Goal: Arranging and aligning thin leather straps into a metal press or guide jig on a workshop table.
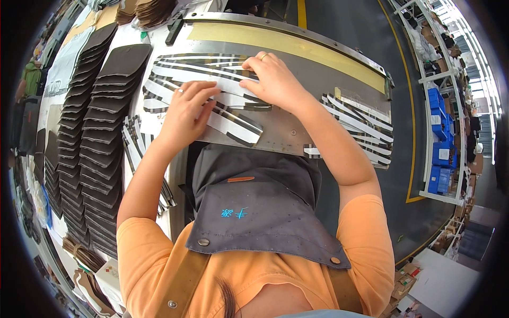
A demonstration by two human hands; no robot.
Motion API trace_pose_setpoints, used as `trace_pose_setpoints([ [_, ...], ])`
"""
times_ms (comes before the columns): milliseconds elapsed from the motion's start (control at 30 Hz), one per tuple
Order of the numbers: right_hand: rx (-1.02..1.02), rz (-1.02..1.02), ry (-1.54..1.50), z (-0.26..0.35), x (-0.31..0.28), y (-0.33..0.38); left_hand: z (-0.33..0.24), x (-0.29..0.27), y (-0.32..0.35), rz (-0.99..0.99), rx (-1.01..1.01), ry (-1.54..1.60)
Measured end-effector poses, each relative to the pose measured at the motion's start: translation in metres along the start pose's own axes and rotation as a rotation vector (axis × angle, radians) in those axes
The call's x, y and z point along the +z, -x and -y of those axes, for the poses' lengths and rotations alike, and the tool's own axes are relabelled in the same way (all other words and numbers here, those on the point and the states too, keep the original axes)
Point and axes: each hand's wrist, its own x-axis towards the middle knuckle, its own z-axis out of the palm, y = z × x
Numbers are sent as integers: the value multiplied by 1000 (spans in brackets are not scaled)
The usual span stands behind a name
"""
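Many narrow white strips with dark ends [236,130] lie fanned and overlapping on a grey metal plate [275,139]. My left hand [185,113] is over the near left part of this pile, its fingers bent and apart, fingertips on the strips. A ring shows on one finger. Farther right, my right hand [273,79] reaches the pile's right end. Its thumb and forefinger stand apart, touching or just above the strips. I see no strip clearly gripped in either hand.
A second heap of strips [360,127] covers the plate's right side. A metal bar [286,33] and a yellow band [289,52] run along its far edge. Dark padded pieces [108,114] overlap in rows at left. Blue bins [440,148] sit on the right rack.
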Motion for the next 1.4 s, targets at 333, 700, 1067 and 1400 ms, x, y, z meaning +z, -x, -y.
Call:
trace_pose_setpoints([
  [333,127,122,-246,-7,-14,-12,9,17,4,-117,-58,-59],
  [700,-300,-66,177,19,19,-12,9,19,2,-82,-103,-54],
  [1067,216,45,-242,0,-36,-17,5,20,-21,106,-8,-153],
  [1400,177,-580,-281,-48,-121,-9,10,14,-27,49,-83,-122],
])
